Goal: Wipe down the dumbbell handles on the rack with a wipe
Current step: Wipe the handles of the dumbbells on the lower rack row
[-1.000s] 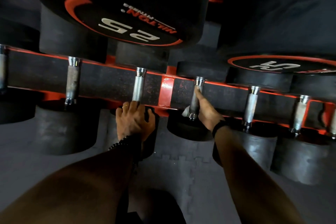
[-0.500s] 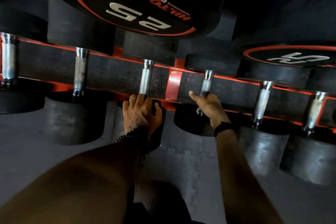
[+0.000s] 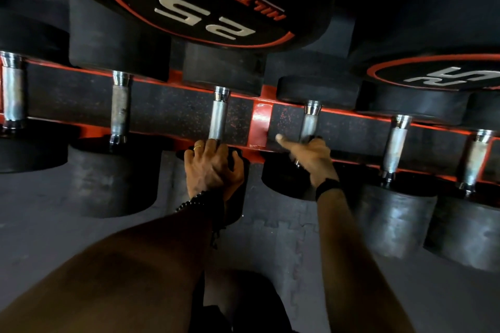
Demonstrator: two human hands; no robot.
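Across the middle of the frame runs the black, red-edged steel dumbbell rack [image 3: 167, 113], slanting slightly down toward the right. Over its upper centre hangs a large black round dumbbell head marked 25 in white with a red arc [image 3: 205, 0]; a second red-ringed black head [image 3: 443, 76] sits at the upper right. Grey interlocking foam floor mats [image 3: 284, 240] fill the lower part of the frame. Six knurled chrome dumbbell handles cross the rack, from far left to far right.

Just left of centre, the left hand [image 3: 212, 167], with a thin gold ring and a black bead bracelet, rests on the near black rubber head of one dumbbell [image 3: 240, 167], fingers curved over its top edge and fingertips touching the foot of the chrome handle just left of the red bracket [image 3: 219, 119]. Right of centre, the right hand [image 3: 311, 157], with a black wristband, curls round the lower end of the next chrome handle [image 3: 310, 123], its forefinger stretched out to the left over the rack. That hand is blurred, and no wipe can be made out in it.
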